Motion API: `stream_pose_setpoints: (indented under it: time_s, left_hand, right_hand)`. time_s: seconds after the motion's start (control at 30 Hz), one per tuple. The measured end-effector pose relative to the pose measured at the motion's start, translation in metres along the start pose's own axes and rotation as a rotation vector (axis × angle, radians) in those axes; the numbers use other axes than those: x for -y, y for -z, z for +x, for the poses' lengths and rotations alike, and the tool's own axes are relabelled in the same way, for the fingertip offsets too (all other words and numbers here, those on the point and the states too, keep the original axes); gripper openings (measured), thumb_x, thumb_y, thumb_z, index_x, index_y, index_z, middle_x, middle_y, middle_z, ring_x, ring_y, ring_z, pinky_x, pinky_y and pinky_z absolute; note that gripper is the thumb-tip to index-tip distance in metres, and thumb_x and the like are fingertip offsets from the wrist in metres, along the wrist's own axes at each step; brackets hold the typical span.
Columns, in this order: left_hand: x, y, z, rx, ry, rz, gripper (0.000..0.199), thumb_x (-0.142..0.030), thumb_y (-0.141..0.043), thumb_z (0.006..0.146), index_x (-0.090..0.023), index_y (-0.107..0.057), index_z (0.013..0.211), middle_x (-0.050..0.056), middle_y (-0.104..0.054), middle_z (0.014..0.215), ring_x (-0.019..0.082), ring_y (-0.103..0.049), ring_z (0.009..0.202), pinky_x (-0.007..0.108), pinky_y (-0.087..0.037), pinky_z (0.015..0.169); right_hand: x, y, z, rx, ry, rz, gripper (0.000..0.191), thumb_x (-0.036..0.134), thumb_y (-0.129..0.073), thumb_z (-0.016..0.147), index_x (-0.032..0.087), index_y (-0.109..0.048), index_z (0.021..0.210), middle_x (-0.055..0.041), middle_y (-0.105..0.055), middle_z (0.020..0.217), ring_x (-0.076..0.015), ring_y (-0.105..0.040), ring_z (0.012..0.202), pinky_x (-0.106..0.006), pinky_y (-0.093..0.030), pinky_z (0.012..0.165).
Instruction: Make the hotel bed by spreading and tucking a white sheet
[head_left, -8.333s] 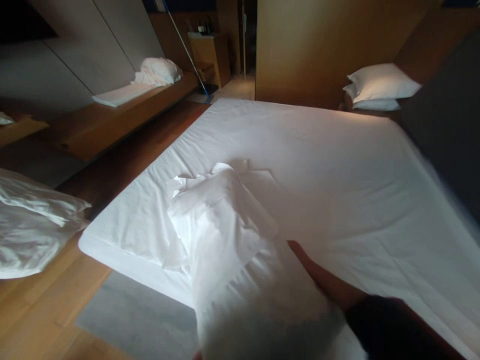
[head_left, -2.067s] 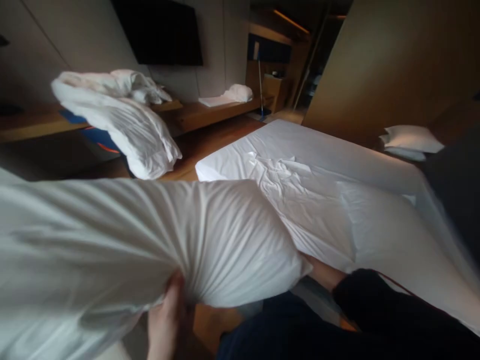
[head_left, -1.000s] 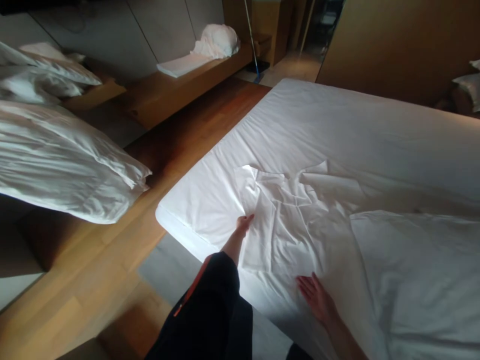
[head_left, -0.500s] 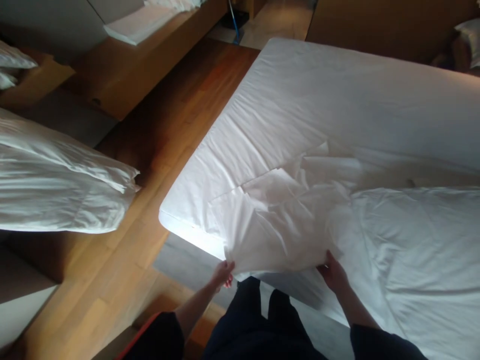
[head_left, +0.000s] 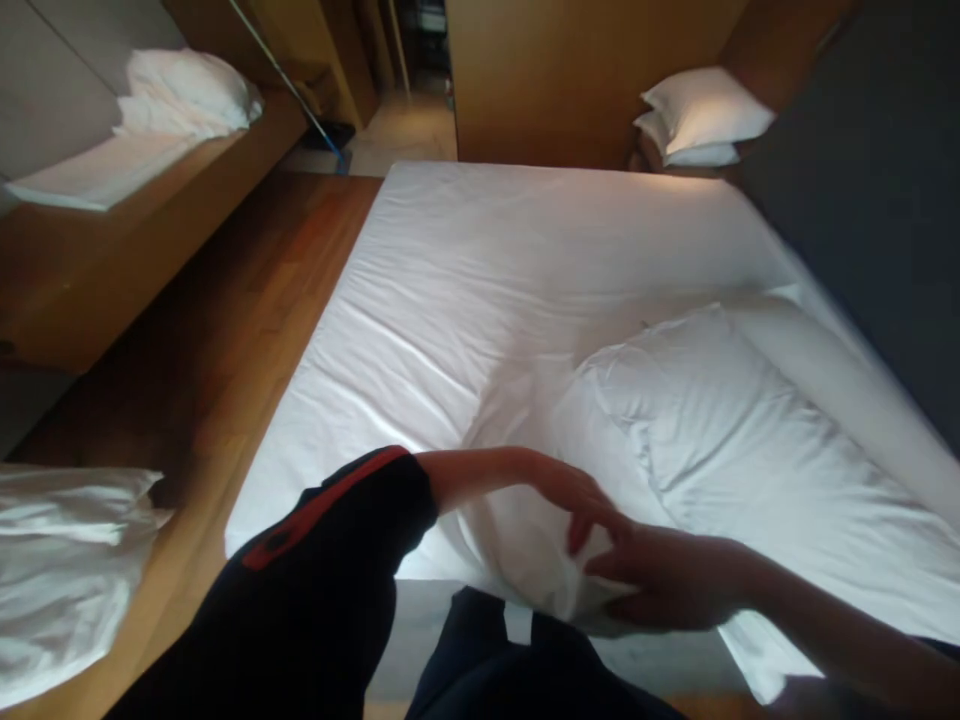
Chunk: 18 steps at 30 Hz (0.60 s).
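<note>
My left hand (head_left: 577, 505), in a black sleeve with a red stripe, reaches across to the right. My right hand (head_left: 660, 580) comes in from the right, and the two hands meet over a gathered fold of white sheet (head_left: 540, 560) at the near edge of the mattress (head_left: 480, 300). Both hands pinch that fold, though the fingers partly hide it. A puffy white duvet (head_left: 697, 420) lies bunched on the right half of the mattress, running down to my hands. The fitted sheet on the far half shows long creases.
A white bundle of bedding (head_left: 52, 570) sits low at the left, beside a wooden floor (head_left: 225, 350). Two white pillows (head_left: 705, 118) lie beyond the mattress. A wooden ledge (head_left: 135, 250) holds a white pillow and folded cloth. A dark panel (head_left: 855, 220) borders the right side.
My hands have come together from far apart and now gather the sheet. The flat folded cloth no longer lies spread on the mattress. The view has swung towards the far end of the mattress.
</note>
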<state>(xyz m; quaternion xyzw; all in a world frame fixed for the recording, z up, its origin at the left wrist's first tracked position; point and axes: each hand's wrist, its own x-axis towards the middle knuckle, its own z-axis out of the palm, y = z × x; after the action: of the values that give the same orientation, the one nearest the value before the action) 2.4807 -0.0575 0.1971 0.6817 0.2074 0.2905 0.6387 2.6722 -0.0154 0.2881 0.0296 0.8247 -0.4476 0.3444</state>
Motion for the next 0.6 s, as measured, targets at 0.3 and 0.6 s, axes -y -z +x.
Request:
stream_pose_setpoints:
  time_s: [0.3,0.6]
  left_hand:
    - [-0.07,-0.029,-0.016,-0.464,0.347,0.387,0.046,-0.035,-0.075,0.075,-0.026,-0.068,0.12,0.003,-0.073,0.101,0.018,-0.065,0.088,0.026,-0.047,0.083]
    - [-0.064,-0.103,-0.068,-0.542,0.746,0.392,0.008,-0.03,-0.071,0.069,-0.028,-0.076,0.075,0.0,-0.073,0.078,0.024,-0.066,0.094,0.038,-0.031,0.113]
  right_hand:
    - [-0.006,0.015,-0.139,-0.295,-0.225,-0.109,0.036,0.043,-0.044,0.095,0.025,-0.068,0.114,-0.0064,-0.069,0.086,-0.0196,-0.061,0.078,-0.03,-0.042,0.072]
    - [0.009,0.013,-0.166,-0.267,-0.334,-0.049,0.054,0.043,-0.068,0.076,0.032,-0.061,0.128,-0.0038,-0.067,0.087,-0.0198,-0.062,0.076,-0.026,-0.042,0.065]
